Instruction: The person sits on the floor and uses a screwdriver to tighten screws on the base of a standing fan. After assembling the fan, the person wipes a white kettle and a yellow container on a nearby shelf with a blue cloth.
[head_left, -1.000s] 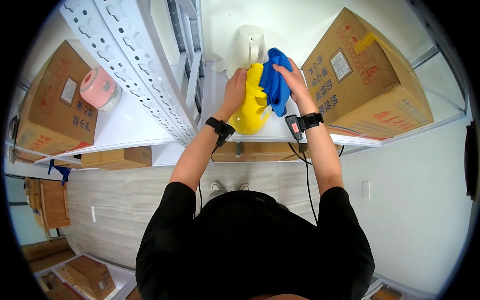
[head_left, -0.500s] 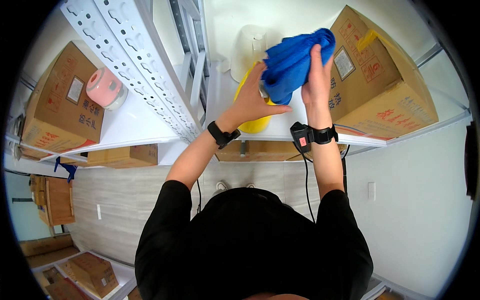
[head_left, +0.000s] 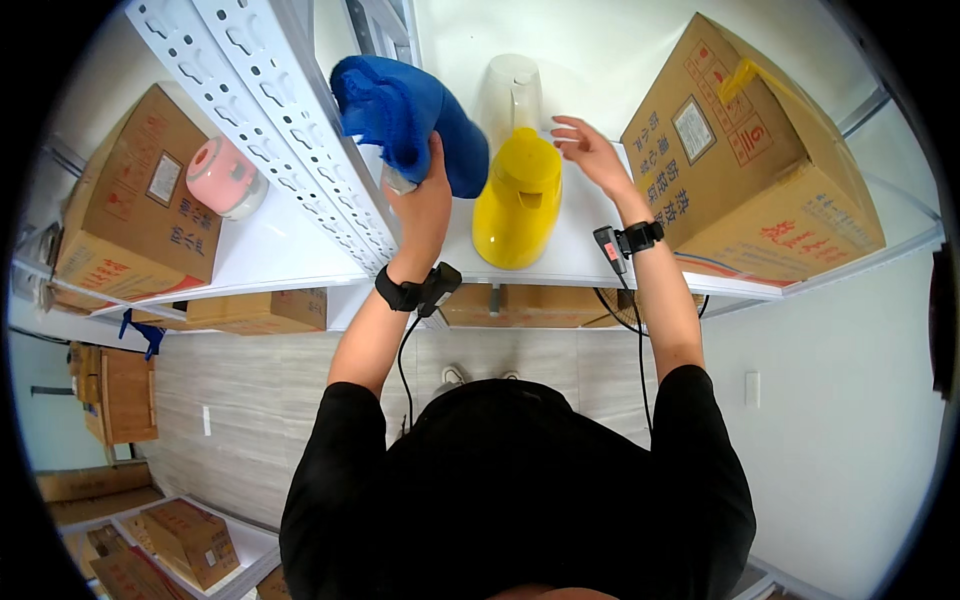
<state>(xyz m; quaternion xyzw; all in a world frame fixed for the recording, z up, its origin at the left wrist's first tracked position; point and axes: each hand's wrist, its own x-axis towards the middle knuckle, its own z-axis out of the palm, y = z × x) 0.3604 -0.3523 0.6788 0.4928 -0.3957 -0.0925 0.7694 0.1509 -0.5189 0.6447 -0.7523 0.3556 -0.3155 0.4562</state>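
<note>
A folded blue cloth [head_left: 440, 115] with a frayed-looking edge is in my left hand [head_left: 425, 195], gripped from below beside the white shelf post. Something small and whitish shows under the cloth by my fingers; I cannot make out what it is. A yellow thermos jug [head_left: 518, 215] stands upright on the shelf between my hands. To its right, my right hand [head_left: 590, 155] hovers with fingers apart, holding nothing. Behind the jug stands a clear pitcher [head_left: 512, 85] with a handle, partly hidden by the jug's top.
A large cardboard box [head_left: 755, 160] takes up the right of the white shelf [head_left: 590, 255]. Left of the perforated post [head_left: 290, 120] are another cardboard box [head_left: 135, 190] and a small pink appliance [head_left: 222, 175]. Black cables hang from both wrist bands.
The blue cloth has passed from my right hand to my left and moved left, away from the yellow jug. My right hand has let go and lowered beside the jug, which is now uncovered.
</note>
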